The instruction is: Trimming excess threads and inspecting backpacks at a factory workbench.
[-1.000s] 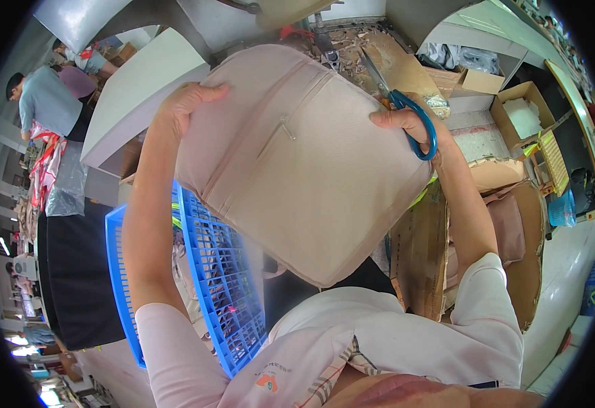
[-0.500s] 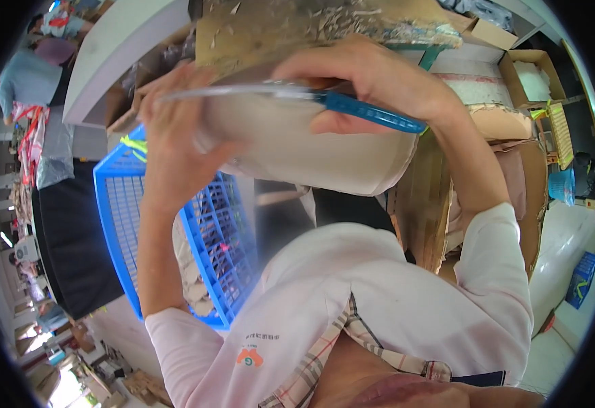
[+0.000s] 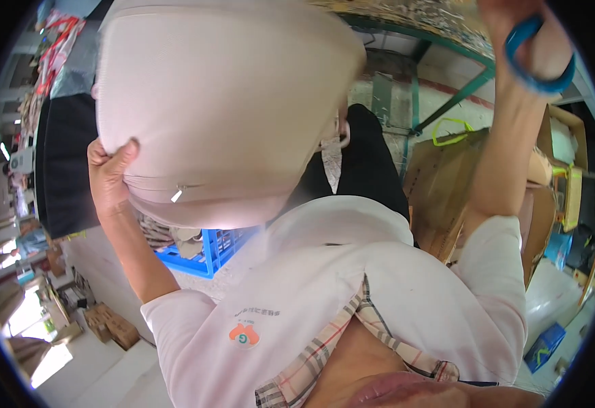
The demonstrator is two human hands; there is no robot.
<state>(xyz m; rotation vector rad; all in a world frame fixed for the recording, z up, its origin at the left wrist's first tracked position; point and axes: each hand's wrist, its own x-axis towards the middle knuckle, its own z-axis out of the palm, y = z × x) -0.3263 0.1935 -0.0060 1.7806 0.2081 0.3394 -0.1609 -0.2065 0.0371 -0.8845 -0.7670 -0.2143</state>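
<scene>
A large beige zippered bag (image 3: 223,102) fills the upper left, raised above my lap. At its lower left corner my left hand (image 3: 109,178) is closed on the edge, thumb on top and fingers partly hidden beneath. A white zipper pull (image 3: 177,195) hangs from a seam near that hand. Up at the far right, my right hand (image 3: 546,56) is apart from the bag and smeared by motion. Around it shows the blue handle loop of scissors (image 3: 557,86); the blades are out of sight.
A blue plastic crate (image 3: 209,255) with scraps stands under the bag. The green-framed worktable (image 3: 457,102) is ahead. To the right are large cardboard boxes (image 3: 440,180). A black surface (image 3: 73,163) lies at the left, and a small blue box (image 3: 546,345) at the lower right.
The beige bag has swung up and left, its broad face now showing. My left hand has shifted to its lower corner. My right hand has moved off it, up and right, with the scissors.
</scene>
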